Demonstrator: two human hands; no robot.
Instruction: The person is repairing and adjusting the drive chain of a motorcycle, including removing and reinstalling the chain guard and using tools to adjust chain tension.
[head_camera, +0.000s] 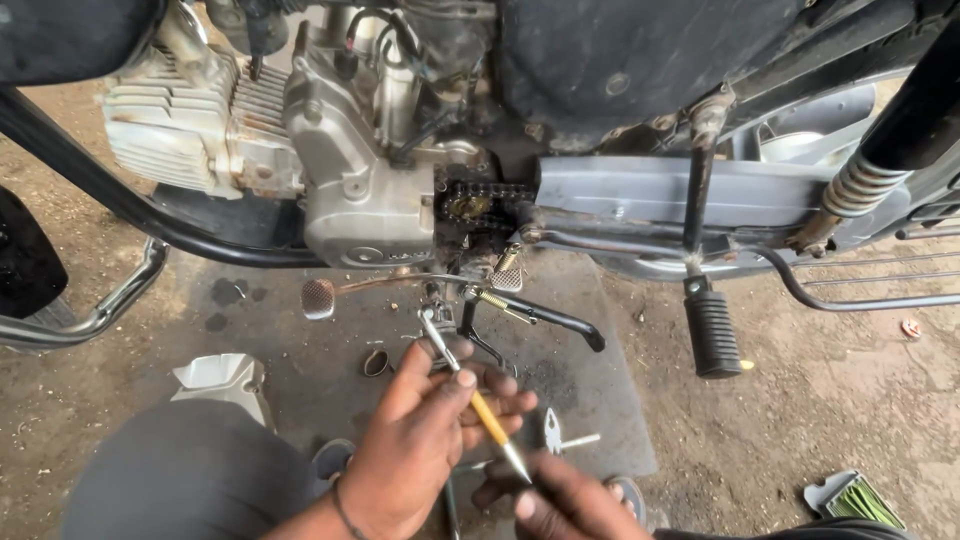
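Observation:
My left hand (425, 440) grips a slim metal tool with a yellow band (478, 405), thumb on top, its upper end pointing at the motorcycle's underside. My right hand (560, 500) pinches the tool's lower silver tip at the bottom of the view. Above them the motorcycle engine (350, 170) stands with its side cover off, showing the drive chain and sprocket (470, 205). A small metal piece (552, 430) lies on the ground just beyond my fingers.
The side stand (545, 315) and a black rubber footpeg (712, 335) hang below the frame. A brake pedal (318, 297) sticks out at left. A pale plastic cover (222, 378) lies on the dirt, a green-and-white packet (855, 497) at right. My knee (190, 475) fills the lower left.

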